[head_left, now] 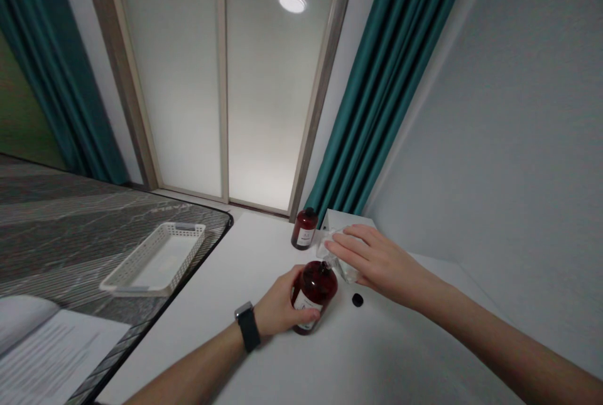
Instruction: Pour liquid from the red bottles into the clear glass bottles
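Note:
My left hand [285,304] is wrapped round a dark red-brown bottle [319,284] with a white label, slightly tilted over the white tabletop. No cap sits on its neck. My right hand [360,251] is closed round a clear transparent vessel [347,271], whose lip is close to the bottle's neck; my fingers cover much of it, so its exact kind is unclear. A small black cap [357,300] lies on the table just right of the bottle. Behind, a second red-brown bottle [305,229] stands upright with its black cap on.
A white box-like object [348,217] stands at the back by the wall. On the left, a dark striped mat or bed surface [94,216] bears a white plastic basket [181,260] and an open book [61,348]. Teal curtains [372,85] hang beside a frosted sliding door [277,97].

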Demonstrator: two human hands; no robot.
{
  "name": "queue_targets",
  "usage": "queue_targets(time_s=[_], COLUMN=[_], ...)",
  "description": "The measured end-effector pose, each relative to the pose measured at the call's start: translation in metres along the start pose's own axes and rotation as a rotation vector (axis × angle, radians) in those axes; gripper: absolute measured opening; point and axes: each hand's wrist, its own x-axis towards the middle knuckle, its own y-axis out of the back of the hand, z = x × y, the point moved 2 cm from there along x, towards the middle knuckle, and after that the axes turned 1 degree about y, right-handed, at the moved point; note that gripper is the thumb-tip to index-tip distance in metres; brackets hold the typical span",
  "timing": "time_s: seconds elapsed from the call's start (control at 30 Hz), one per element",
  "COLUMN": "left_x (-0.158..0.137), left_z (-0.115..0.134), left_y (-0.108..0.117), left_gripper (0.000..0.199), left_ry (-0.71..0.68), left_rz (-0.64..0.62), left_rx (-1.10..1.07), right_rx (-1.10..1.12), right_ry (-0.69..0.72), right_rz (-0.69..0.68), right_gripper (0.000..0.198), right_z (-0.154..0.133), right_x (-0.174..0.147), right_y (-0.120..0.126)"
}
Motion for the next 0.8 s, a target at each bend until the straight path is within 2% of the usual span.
queue_targets(time_s=[0.17,0.47,0.8], left_x=[-0.0003,0.0,-0.0001], left_z=[-0.0008,-0.0014,0.0012], left_y=[-0.0002,-0.0002,-0.0003], left_gripper=[0.07,0.072,0.075], left_ry=[-0.005,-0.005,0.011], left_rz=[-0.011,-0.019,-0.034], left_rx=[-0.023,-0.025,-0.026], right_rx=[-0.005,-0.091,-0.147], right_ry=[0.011,0.074,0.114], right_rz=[0.022,0.099,0.119], right_gripper=[0.067,0.035,0.035], right_z=[0.0012,-0.0002,0.0005], right_x=[-0.0008,0.0007,-0.0026], right_y=[-0.0017,0.0003,0.0005])
